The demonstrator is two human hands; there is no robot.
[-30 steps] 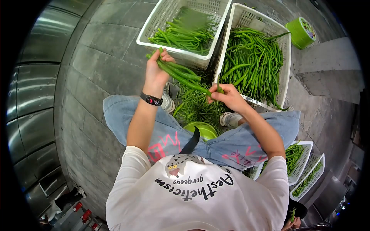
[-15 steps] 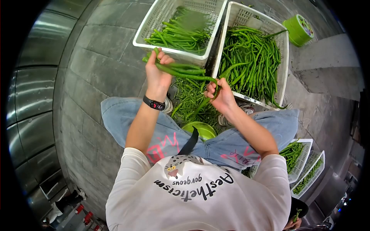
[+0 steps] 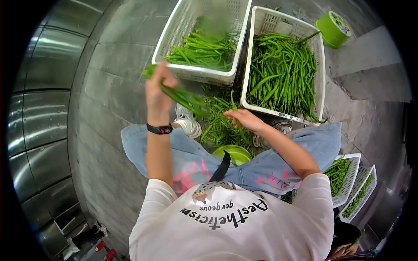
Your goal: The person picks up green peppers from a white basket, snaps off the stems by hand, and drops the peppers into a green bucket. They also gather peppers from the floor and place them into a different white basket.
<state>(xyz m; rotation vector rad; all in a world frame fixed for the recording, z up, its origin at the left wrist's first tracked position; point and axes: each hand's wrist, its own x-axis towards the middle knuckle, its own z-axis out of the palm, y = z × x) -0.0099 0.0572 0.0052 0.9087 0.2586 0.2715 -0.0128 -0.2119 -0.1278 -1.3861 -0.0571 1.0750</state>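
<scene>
My left hand (image 3: 157,87) is raised and blurred, closed around a bunch of long green peppers (image 3: 183,96) that trail down to the right. My right hand (image 3: 242,118) hovers with fingers spread over a loose heap of green stems and peppers (image 3: 220,124) on the floor between my feet; nothing shows in its grip. Ahead stand two white plastic baskets: the left basket (image 3: 174,30) holds a thin layer of peppers, the right basket (image 3: 252,56) is piled high with them.
A green bowl (image 3: 235,152) sits between my knees. A green tape-like roll (image 3: 333,28) lies at the far right. Two smaller white baskets of peppers (image 3: 348,182) stand at my right side. A curved steel wall (image 3: 39,122) runs along the left.
My left hand swung left and away with the bunch. My right hand let go of the pepper tip it was pinching and opened over the floor heap.
</scene>
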